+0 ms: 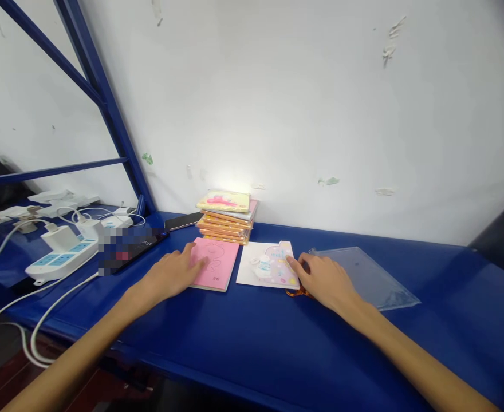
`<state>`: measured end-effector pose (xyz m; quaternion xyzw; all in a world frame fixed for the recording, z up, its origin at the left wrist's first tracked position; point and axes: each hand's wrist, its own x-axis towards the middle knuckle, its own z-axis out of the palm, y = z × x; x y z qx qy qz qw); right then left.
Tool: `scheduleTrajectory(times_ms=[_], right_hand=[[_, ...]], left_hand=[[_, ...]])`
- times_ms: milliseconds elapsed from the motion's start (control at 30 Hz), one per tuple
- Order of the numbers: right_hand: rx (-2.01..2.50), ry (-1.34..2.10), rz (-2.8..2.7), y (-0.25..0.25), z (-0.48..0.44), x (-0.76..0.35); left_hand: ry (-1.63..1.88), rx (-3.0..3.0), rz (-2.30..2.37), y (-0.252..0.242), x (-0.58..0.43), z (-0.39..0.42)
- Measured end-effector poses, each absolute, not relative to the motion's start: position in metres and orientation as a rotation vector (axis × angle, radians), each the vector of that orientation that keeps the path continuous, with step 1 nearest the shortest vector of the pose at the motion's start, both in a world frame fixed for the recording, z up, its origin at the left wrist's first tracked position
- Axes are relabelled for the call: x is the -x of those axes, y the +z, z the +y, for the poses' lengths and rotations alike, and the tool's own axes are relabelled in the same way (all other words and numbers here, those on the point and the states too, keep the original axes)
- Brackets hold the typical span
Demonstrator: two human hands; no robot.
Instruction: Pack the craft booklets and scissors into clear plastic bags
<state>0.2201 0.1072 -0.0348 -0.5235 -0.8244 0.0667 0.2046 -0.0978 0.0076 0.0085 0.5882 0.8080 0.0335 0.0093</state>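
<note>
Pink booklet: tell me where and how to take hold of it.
Pinch the pink booklet at its near right corner, probably from the near side, thumb on top: it lies flat, that corner is uncovered, the left hand lies over its left edge, and the stack of packets stands at its far edge.

1. Pink booklet [221, 273]: paper cover, smooth, matt.
2. White card [245, 268]: smooth paper, low sheen.
3. Flat sleeve [374, 280]: clear plastic, smooth, glossy.
4. Stacked packets [227, 224]: shiny, film-like plastic wrapping.
5. Orange loop handle [294, 293]: translucent plastic, glossy.
6. Tabletop [235, 343]: blue painted surface, smooth, softly reflective.
7. Upright frame [115, 127]: painted metal by appearance, satin.
8. Wall [295, 114]: matt white, rough where chipped.
9. Power strip [41, 271]: hard white plastic, smooth.
10. Phone [142, 245]: dark, glassy screen.
</note>
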Motion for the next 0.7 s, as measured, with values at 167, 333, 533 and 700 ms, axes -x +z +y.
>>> scheduleTrajectory(times_ms=[167,333,533,700], right_hand=[[1.414,0.214,-2.298,-0.036,0.107,-0.218],[1.425,0.212,-2.286,-0.029,0.104,-0.219],[1.5,0.164,-2.368,-0.028,0.096,-0.216],[1.44,0.151,-2.369,-0.035,0.095,-0.217]], left_hand=[[0.106,-1.748,2.516,0.003,0.09,0.011],[0.147,-1.569,2.551,0.006,0.103,0.027],[0.055,-1.43,2.545,0.019,0.106,0.036],[0.005,-1.387,2.519,0.028,0.101,0.038]])
